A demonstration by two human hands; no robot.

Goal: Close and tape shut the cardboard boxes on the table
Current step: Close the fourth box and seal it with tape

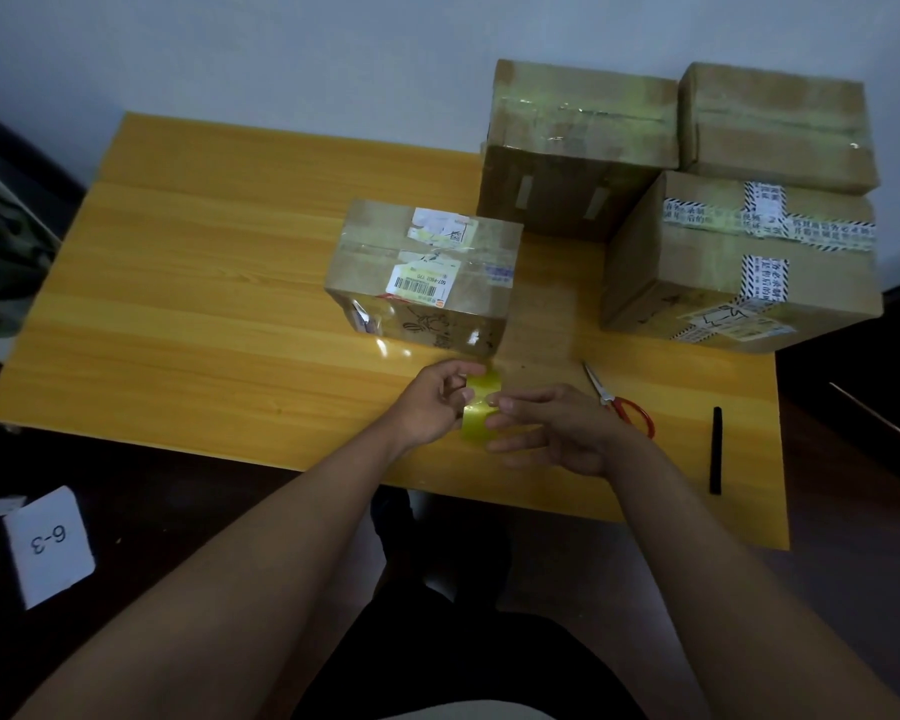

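Head view: tape being readied for the nearest box

Near edge of counter [178,283]: left hand [430,405] and right hand [552,433] both pinch a glossy yellow-green tape roll [481,407], likely picking at its end. Red-handled scissors [619,402] and a black pen [717,449] lie just right. Beyond, small box [427,272], flaps down, labels, shiny film. Farther: three bigger taped cardboard boxes [739,262]. Next move, I judge: pull a strip, lay it over the seam.

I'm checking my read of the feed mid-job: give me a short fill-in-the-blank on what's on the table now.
1. Both hands hold a roll of ____ tape.
2. The scissors have ____ handles.
3. The black marker lies to the ____ of the scissors.
4. The box nearest the hands has its top flaps ____.

Missing words: yellow; red; right; closed
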